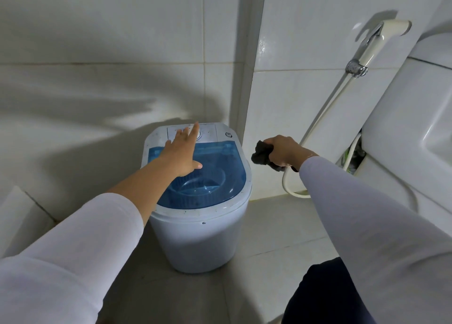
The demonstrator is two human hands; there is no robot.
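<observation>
Reaching out over a small washing machine [199, 238] on the floor in a tiled corner, the left hand [182, 152] has its fingers straight and spread, the forefinger stretched to the control panel [208, 133] behind the closed blue lid [220, 174]. The right hand [282, 153] hangs just right of the machine, fingers curled tight round a bunched dark cloth [261, 155]. A spray hose [318, 118] hangs on the wall beside a white toilet [403, 133].
</observation>
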